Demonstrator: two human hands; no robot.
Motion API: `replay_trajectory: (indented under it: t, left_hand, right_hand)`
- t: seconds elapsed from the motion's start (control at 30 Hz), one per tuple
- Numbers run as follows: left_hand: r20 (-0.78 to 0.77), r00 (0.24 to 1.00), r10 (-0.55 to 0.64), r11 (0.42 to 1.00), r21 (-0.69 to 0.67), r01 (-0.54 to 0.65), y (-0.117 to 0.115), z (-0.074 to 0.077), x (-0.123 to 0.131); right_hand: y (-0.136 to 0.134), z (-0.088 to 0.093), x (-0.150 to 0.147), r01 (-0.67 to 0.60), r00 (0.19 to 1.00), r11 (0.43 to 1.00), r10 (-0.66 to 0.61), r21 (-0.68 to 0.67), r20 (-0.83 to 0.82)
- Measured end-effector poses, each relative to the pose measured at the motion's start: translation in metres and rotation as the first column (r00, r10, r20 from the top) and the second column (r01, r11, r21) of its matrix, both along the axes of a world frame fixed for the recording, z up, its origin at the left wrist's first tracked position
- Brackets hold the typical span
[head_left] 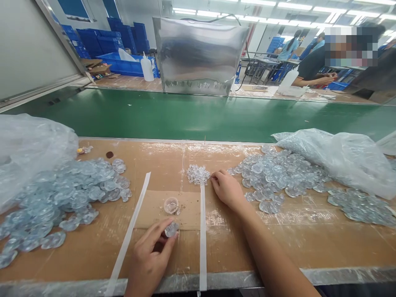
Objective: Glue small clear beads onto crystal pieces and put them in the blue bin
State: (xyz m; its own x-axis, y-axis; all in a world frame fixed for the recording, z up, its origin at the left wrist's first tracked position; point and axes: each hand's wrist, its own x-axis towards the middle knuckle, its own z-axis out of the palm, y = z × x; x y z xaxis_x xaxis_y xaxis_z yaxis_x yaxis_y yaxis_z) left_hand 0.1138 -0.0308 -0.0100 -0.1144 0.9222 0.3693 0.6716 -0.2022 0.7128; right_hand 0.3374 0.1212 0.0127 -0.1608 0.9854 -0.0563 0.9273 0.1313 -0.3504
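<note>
My left hand is closed around a clear round plastic piece, gripped between thumb and fingers. Just beyond it a small clear round cup sits on a cardboard patch, with a few tiny bits beside it. My right hand reaches to the right edge of a heap of small clear pieces. Its fingertips are pressed together there; whatever they may hold is too small to make out.
Heaps of clear round plastic pieces lie left and right, beside plastic bags. White tape strips mark the cardboard-covered table. Behind runs a green belt below a metal panel. A person works at the back right.
</note>
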Motion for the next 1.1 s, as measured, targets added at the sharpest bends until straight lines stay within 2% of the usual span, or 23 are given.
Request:
replay_trajectory:
  t: [0.1, 0.17, 0.27, 0.37, 0.43, 0.5, 0.6, 0.67, 0.73, 0.8, 0.83, 0.9, 0.97, 1.1]
  left_hand:
    - [0.003, 1.0, -0.015, 1.0, -0.01, 0.015, 0.0, 0.0, 0.001]
    - [0.006, 1.0, -0.017, 1.0, -0.008, 0.017, -0.001, 0.0, 0.002]
    - [0.023, 1.0, -0.013, 1.0, 0.016, 0.013, -0.001, 0.002, 0.003]
    - [0.041, 0.999, -0.026, 0.999, 0.025, 0.025, -0.002, 0.002, 0.004]
    - [0.051, 0.998, -0.032, 0.999, 0.022, 0.031, -0.002, 0.002, 0.004]
    - [0.057, 0.998, -0.032, 0.999, 0.014, 0.032, -0.002, 0.001, 0.005]
    - [0.069, 0.997, -0.028, 1.0, 0.004, 0.028, -0.003, 0.001, 0.005]
    - [0.084, 0.996, -0.039, 0.999, 0.003, 0.039, -0.003, 0.003, 0.006]
    - [0.104, 0.993, -0.061, 0.998, 0.007, 0.06, -0.003, 0.006, 0.006]
    - [0.126, 0.989, -0.08, 0.997, 0.006, 0.079, -0.002, 0.008, 0.005]
    - [0.134, 0.987, -0.084, 0.996, 0.007, 0.083, -0.002, 0.008, 0.005]
    - [0.142, 0.986, -0.083, 0.997, 0.015, 0.082, -0.001, 0.008, 0.004]
    - [0.136, 0.987, -0.085, 0.996, 0.044, 0.08, -0.002, 0.007, 0.002]
    - [0.102, 0.99, -0.094, 0.99, 0.116, 0.082, -0.006, 0.004, 0.002]
  right_hand:
    - [-0.001, 0.003, 0.0, 0.031, 0.998, 0.999, -0.03, -0.024, 0.063]
    - [-0.002, 0.004, 0.0, 0.054, 0.997, 0.998, -0.053, -0.025, 0.05]
    - [-0.002, 0.002, -0.001, 0.03, 0.988, 0.999, -0.023, 0.045, -0.151]
    - [-0.003, -0.001, -0.004, -0.016, 0.899, 0.985, 0.089, 0.172, -0.428]
    - [-0.007, 0.0, -0.007, -0.028, 0.803, 0.977, 0.147, 0.21, -0.577]
    - [-0.016, 0.002, -0.014, -0.068, 0.676, 0.98, 0.184, 0.188, -0.713]
    - [-0.037, 0.01, -0.027, -0.23, 0.38, 0.968, 0.181, 0.097, -0.907]
    - [-0.053, 0.015, -0.036, -0.386, 0.177, 0.922, 0.096, 0.02, -0.98]
    - [-0.066, 0.017, -0.045, -0.541, 0.075, 0.839, -0.018, -0.056, -0.997]
    - [-0.073, 0.016, -0.052, -0.642, 0.06, 0.759, -0.09, -0.107, -0.994]
    - [-0.075, 0.014, -0.054, -0.666, 0.056, 0.737, -0.103, -0.115, -0.993]
    - [-0.074, 0.01, -0.057, -0.667, 0.047, 0.74, -0.08, -0.091, -0.996]
    - [-0.072, 0.006, -0.059, -0.641, 0.062, 0.766, -0.019, -0.054, -0.998]
    - [-0.072, 0.005, -0.059, -0.627, 0.186, 0.776, 0.056, -0.074, -0.981]
